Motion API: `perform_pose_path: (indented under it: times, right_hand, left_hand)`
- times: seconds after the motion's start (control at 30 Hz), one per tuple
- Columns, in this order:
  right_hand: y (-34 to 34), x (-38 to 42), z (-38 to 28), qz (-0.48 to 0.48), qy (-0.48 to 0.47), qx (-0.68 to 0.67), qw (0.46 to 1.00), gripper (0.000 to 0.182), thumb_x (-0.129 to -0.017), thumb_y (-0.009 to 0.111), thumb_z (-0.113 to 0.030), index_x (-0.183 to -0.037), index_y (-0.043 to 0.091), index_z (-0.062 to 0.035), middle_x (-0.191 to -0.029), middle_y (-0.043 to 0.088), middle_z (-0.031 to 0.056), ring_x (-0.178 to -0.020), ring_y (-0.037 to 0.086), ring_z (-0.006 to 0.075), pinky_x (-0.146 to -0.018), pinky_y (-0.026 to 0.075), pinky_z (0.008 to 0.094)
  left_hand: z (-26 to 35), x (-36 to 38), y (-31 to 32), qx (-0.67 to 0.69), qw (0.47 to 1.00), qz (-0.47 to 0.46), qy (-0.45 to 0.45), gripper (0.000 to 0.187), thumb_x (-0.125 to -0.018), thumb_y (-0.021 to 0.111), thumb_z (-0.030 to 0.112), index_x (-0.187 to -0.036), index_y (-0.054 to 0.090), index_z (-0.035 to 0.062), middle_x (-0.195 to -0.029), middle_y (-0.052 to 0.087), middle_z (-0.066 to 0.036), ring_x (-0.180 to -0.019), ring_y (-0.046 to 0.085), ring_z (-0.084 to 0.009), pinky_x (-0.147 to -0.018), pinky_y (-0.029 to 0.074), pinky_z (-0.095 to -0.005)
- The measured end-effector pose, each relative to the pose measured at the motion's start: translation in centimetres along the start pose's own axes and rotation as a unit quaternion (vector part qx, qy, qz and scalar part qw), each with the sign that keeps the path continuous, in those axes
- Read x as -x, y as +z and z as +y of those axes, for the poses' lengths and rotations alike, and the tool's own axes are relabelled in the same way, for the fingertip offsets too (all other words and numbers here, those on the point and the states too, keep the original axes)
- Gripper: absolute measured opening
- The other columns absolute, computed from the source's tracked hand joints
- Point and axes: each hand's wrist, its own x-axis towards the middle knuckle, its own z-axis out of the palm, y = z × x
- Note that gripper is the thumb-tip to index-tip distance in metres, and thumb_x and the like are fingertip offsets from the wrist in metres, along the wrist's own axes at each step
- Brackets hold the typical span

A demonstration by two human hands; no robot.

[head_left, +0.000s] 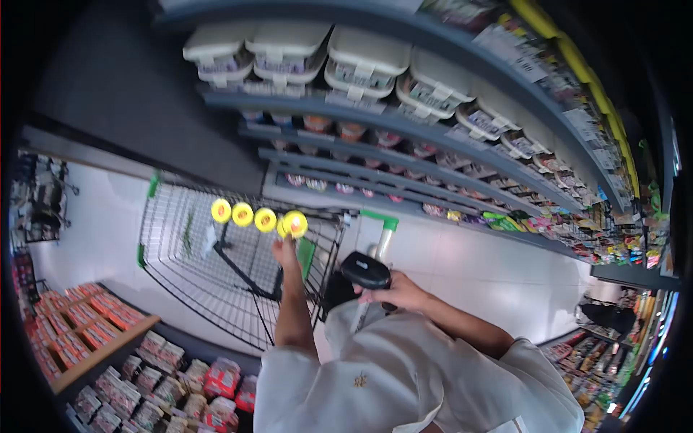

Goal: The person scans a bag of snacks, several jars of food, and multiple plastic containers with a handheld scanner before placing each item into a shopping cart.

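My left hand (284, 252) reaches over the shopping cart (180, 289), its fingers closed on a yellow-topped round container (294, 224). This container overlaps another yellow one behind it. Several more, including a yellow round container (242, 214), stand in a row along the cart's upper side. On the side nearer my body, my right hand (403, 291) curls around a black rounded device (366, 270) with a small light logo, by the cart's handle (385, 242). The fingers under the device are partly hidden. A clear bag-like item (211, 238) and a thin green item (188, 234) are also in the cart.
Store shelves (433, 137) hold white-lidded tubs (364, 61) and rows of small packs along the top and right. Orange boxes (90, 317) and packaged goods (166, 375) fill a display at lower left. Pale tiled floor (469, 252) runs between.
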Motion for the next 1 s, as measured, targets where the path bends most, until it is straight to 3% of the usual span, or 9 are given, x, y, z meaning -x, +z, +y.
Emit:
perform_pose_path:
  times: [0.07,0.1,0.17,0.3,0.47,0.6,0.7,0.8,1.0]
  right_hand:
    - [-0.1,0.2,-1.0,-0.023,-0.004,-0.012,1.0,0.031,-0.088,0.071,-0.008,-0.118,0.068,-0.0001,-0.11,0.072,0.0079,-0.097,0.071,0.016,-0.088,0.056,0.0299]
    - [-0.3,0.4,-1.1,-0.042,0.013,-0.038,0.998,0.03,-0.089,0.068,-0.005,-0.119,0.066,0.0017,-0.113,0.071,0.009,-0.102,0.071,0.0198,-0.094,0.055,0.0318]
    - [-0.2,0.3,-1.0,-0.038,0.017,-0.046,0.998,0.03,-0.09,0.068,-0.006,-0.118,0.066,0.0025,-0.114,0.071,0.0096,-0.103,0.071,0.0199,-0.091,0.056,0.0311]
    - [-0.6,-0.5,0.4,-0.045,-0.021,0.002,0.999,0.035,-0.086,0.071,-0.011,-0.117,0.063,0.0024,-0.108,0.072,0.0089,-0.097,0.072,0.0162,-0.086,0.059,0.0298]
    - [-0.7,0.7,-1.3,-0.039,-0.08,0.089,0.992,0.034,-0.084,0.073,-0.007,-0.116,0.067,0.0015,-0.106,0.073,0.0057,-0.096,0.07,0.0144,-0.089,0.056,0.028]
    - [-2.0,1.1,-0.7,0.0,-0.161,0.152,0.975,0.045,-0.076,0.081,-0.018,-0.113,0.065,0.0019,-0.099,0.073,0.0091,-0.092,0.068,0.0175,-0.086,0.054,0.0322]
    - [-2.5,2.8,-2.3,0.014,-0.165,0.126,0.978,0.045,-0.075,0.081,-0.017,-0.114,0.065,0.0012,-0.097,0.073,0.0083,-0.09,0.067,0.0165,-0.085,0.054,0.0317]
    - [-3.4,3.3,-1.9,0.014,-0.2,0.113,0.973,0.036,-0.08,0.077,-0.011,-0.112,0.065,0.0001,-0.095,0.072,0.0062,-0.087,0.068,0.0122,-0.081,0.055,0.0281]
    - [-4.5,4.3,-1.7,0.031,-0.159,0.094,0.982,0.036,-0.079,0.078,-0.01,-0.112,0.067,-0.0002,-0.099,0.073,0.0066,-0.09,0.067,0.0125,-0.085,0.053,0.0289]
  left_hand:
    - [2.0,0.9,0.7,-0.143,0.978,0.071,0.132,0.033,-0.089,0.071,0.01,-0.115,0.055,-0.0021,-0.099,0.058,-0.005,-0.087,0.055,-0.0142,-0.078,0.05,-0.0292]
    - [3.7,2.1,1.5,-0.124,0.97,0.06,0.199,0.029,-0.09,0.069,0.011,-0.111,0.055,-0.0019,-0.098,0.057,-0.005,-0.086,0.053,-0.0143,-0.077,0.048,-0.0293]
    - [8.0,4.5,4.2,-0.128,0.941,0.033,0.313,0.023,-0.092,0.065,0.011,-0.109,0.055,-0.0003,-0.1,0.055,-0.006,-0.086,0.052,-0.0151,-0.077,0.047,-0.03]
    - [23.7,16.3,13.6,-0.139,0.873,-0.071,0.462,0.018,-0.094,0.065,0.008,-0.111,0.057,0.0049,-0.103,0.058,-0.003,-0.087,0.054,-0.0123,-0.074,0.044,-0.0274]
    - [37.9,29.1,23.5,-0.075,0.745,-0.209,0.629,0.039,-0.089,0.071,0.005,-0.123,0.055,0.0016,-0.123,0.059,-0.009,-0.108,0.055,-0.019,-0.092,0.044,-0.0323]
    - [45.0,34.6,30.6,-0.048,0.7,-0.193,0.686,0.068,-0.084,0.08,0.02,-0.136,0.044,-0.0043,-0.135,0.053,-0.021,-0.13,0.049,-0.0305,-0.103,0.041,-0.0422]
    - [48.5,36.3,34.7,-0.129,0.642,-0.075,0.752,0.089,-0.079,0.085,0.033,-0.141,0.037,-0.0099,-0.137,0.05,-0.027,-0.131,0.048,-0.0347,-0.107,0.039,-0.0458]
    - [50.1,37.3,37.1,-0.255,0.625,0.02,0.738,0.099,-0.073,0.087,0.044,-0.136,0.039,-0.0151,-0.13,0.053,-0.032,-0.125,0.05,-0.0425,-0.106,0.039,-0.0492]
    - [50.0,36.7,38.4,-0.291,0.642,0.02,0.709,0.092,-0.068,0.09,0.042,-0.127,0.044,-0.0129,-0.111,0.061,-0.028,-0.112,0.054,-0.0457,-0.098,0.041,-0.0536]
